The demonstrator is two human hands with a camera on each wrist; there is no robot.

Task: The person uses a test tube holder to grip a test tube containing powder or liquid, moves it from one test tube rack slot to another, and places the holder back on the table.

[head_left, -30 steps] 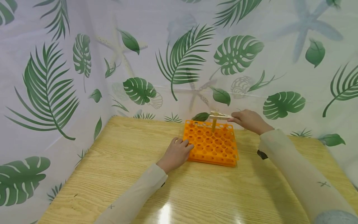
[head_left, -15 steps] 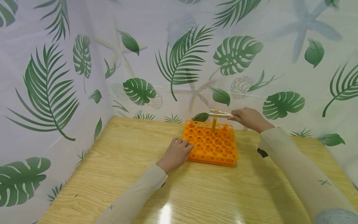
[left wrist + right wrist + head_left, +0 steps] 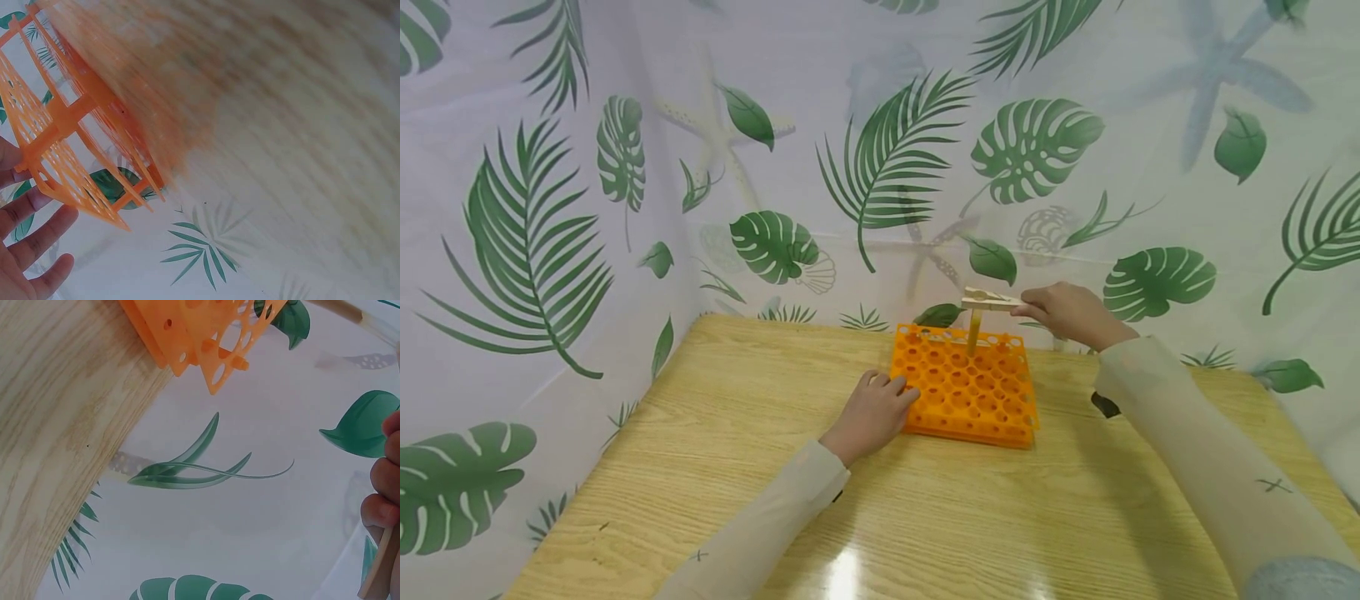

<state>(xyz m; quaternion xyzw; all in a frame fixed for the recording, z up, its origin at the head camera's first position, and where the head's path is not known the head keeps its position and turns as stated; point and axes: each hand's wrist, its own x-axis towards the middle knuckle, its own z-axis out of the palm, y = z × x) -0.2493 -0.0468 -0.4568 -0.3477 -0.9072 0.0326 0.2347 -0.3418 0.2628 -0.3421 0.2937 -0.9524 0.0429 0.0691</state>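
A: ok so what's the right hand (image 3: pixel 1071 310) got rn?

B: wooden clamp (image 3: pixel 988 301). Fingers curled tight round the handle, no gap that I can see. In the right wrist view a bit of handle pokes out below the fist, lower R of frame.

A: and the tube (image 3: pixel 973 333)?

B: not in the fingers. It's at the clamp's far end, so just L of the hand in the head view, a bit R of center frame. Near enough upright, w/ yellow-brown stuff showing. Top meets the clamp, bottom's down at the rack's back rows. Can't tell if it's actually in a hole tho.

A: rack = the orange rack (image 3: pixel 977 435)?

B: yep, below and L of the right hand. Left hand (image 3: pixel 868 414) holds its left edge, fingers bent over it. Thumb's hidden in the head view, so idk how firm. Left wrist view has the fingertips at a rack corner, lower L.

A: rest?

B: wood table (image 3: pixel 775 400) under it across the lower frame, white leaf-print cloth (image 3: pixel 797 50) behind, pale sleeves (image 3: pixel 1195 442) coming in from the bottom and lower R.
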